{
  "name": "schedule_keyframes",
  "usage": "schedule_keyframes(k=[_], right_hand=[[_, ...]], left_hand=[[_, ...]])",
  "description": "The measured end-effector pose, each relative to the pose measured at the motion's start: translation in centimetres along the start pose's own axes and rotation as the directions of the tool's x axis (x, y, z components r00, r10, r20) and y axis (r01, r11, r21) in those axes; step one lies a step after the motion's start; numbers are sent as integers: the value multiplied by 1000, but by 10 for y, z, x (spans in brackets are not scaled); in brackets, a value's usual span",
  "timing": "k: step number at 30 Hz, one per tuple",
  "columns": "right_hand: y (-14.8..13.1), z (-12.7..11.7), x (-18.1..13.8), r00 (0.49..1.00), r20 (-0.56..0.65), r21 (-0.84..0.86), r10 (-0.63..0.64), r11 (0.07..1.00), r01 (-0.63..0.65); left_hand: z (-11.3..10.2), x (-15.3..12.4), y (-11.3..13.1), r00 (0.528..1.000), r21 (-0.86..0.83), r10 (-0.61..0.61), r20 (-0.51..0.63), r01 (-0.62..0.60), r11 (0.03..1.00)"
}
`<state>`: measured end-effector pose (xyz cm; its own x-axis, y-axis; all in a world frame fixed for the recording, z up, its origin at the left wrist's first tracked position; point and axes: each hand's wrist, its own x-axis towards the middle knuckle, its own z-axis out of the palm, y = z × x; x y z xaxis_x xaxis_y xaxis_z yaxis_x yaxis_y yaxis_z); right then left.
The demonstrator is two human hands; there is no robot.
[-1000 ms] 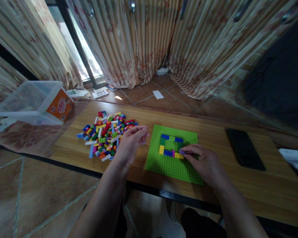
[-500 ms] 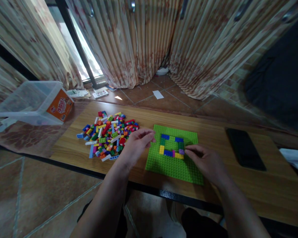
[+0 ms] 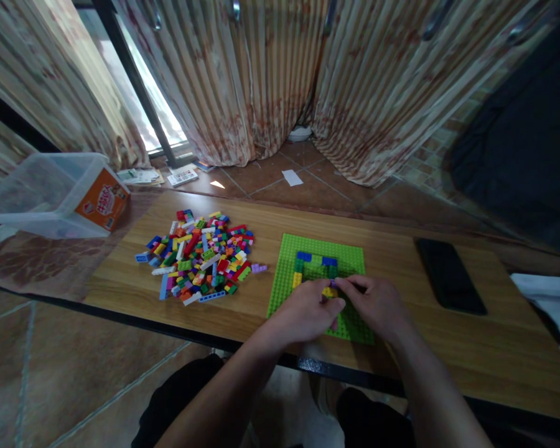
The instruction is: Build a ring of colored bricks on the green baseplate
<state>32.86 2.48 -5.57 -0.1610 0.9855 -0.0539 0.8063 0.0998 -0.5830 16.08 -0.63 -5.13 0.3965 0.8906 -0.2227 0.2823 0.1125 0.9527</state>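
A green baseplate (image 3: pixel 280 274) lies on the table with a square outline of blue, green and yellow bricks (image 3: pixel 329 261) on it. At the outline's near right corner, my right hand (image 3: pixel 376 305) pinches a small purple brick (image 3: pixel 333 283) against the plate. My left hand (image 3: pixel 308 308) is over the outline's near side, fingers curled together beside the right fingertips and the yellow brick (image 3: pixel 329 292). It hides the near row of bricks, and whatever may be between its fingers cannot be seen.
A heap of loose coloured bricks (image 3: pixel 205 255) lies left of the plate, a lilac brick (image 3: pixel 259 268) at its right edge. On the right are a black phone (image 3: pixel 449 275) and white papers (image 3: pixel 548 305). A clear plastic bin (image 3: pixel 65 193) stands far left.
My left hand has moved right and down, from the plate's left edge to the outline's near side. My right hand stays at the purple brick. The view has shifted slightly.
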Motion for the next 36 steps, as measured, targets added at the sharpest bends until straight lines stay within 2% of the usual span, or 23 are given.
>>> schedule_keyframes(k=[8,17,22,31,36], right_hand=[[-1,0,-1,998,22,119,60,991,-62],[-3,2,-1,995,-31,114,91,990,-87],[-3,3,-1,992,-14,128,125,984,-122],[-6,4,-2,991,-24,128,132,983,-128],[-6,3,-4,992,-37,145,122,983,-116]], left_hand=[[1,-5,0,1000,-11,14,27,-13,1000],[3,-5,1,999,74,-41,24,39,996],[4,-5,1,998,82,-47,33,44,996],[6,-7,3,998,188,-64,-4,64,980],[6,-8,5,998,193,-68,-5,67,979]])
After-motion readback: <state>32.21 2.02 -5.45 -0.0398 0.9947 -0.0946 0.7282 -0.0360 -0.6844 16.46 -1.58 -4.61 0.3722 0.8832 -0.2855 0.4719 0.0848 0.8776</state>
